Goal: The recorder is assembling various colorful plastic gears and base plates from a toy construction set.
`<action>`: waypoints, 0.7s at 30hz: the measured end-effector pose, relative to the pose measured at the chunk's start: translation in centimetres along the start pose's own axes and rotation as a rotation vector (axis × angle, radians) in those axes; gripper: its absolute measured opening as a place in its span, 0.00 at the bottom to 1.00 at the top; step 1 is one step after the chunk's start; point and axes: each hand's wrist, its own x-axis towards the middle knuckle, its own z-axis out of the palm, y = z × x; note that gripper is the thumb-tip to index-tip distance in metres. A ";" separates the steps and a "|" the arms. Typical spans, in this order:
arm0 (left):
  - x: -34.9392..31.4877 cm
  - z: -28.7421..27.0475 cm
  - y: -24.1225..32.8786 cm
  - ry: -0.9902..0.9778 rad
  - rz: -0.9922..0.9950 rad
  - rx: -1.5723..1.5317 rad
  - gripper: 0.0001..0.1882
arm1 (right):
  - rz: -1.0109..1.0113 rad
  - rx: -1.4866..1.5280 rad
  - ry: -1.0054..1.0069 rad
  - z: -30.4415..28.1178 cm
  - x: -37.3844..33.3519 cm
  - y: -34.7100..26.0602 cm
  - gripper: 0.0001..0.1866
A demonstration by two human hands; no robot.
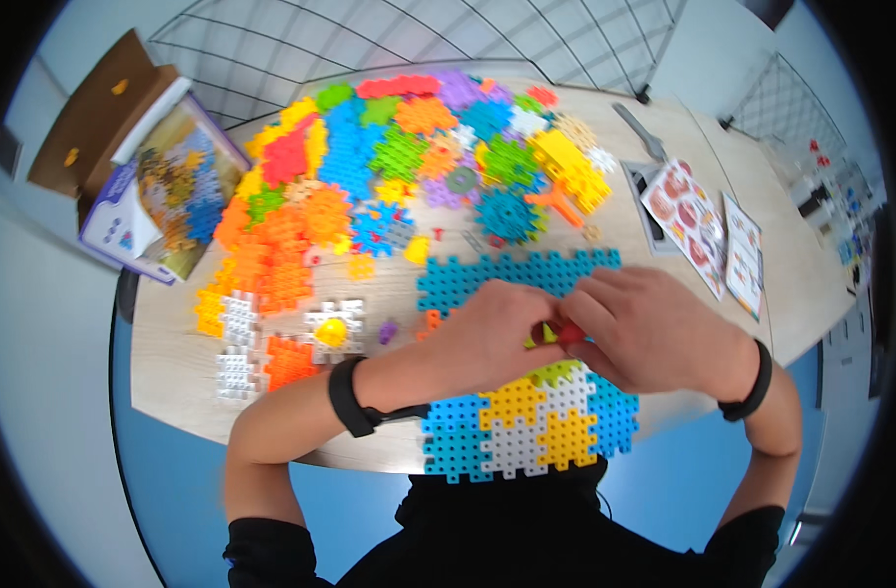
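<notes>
My left hand [492,331] and my right hand [644,328] meet above a panel of interlocking tiles, both with curled fingers. A small yellow-green piece [534,338] shows at the fingertips of my left hand. Against it, a small red piece [571,334] is pinched in my right hand; my fingers cover most of both. Below my hands, the panel has a yellow tile [515,403], a white tile [517,448] and a blue tile [456,453], and it reaches over the table's near edge. Beyond my hands lies its teal part [507,279]; the middle is hidden.
A heap of coloured tiles and gears [399,152] fills the far left of the table. White tiles [237,345] and an orange tile [290,364] lie nearer. An opened box [164,196] stands at left. A sticker sheet [685,220] and leaflet [743,257] lie right, with a wire grid [409,34] behind.
</notes>
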 end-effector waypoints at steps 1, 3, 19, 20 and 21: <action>0.0 -0.1 0.0 -0.008 0.006 0.017 0.13 | 0.008 -0.017 -0.003 0.3 0.0 0.0 0.09; -0.1 0.1 -0.1 0.023 -0.001 -0.027 0.14 | -0.006 -0.060 -0.005 0.6 0.1 0.2 0.10; -0.4 1.0 -0.7 0.029 0.008 -0.047 0.14 | -0.048 -0.269 0.002 1.0 0.2 0.2 0.16; -0.3 0.8 -0.6 0.016 -0.004 -0.040 0.14 | -0.052 -0.272 0.009 0.5 0.8 0.1 0.15; -0.3 0.8 -0.6 0.003 -0.017 -0.032 0.14 | -0.058 -0.274 0.016 0.3 1.0 -0.1 0.14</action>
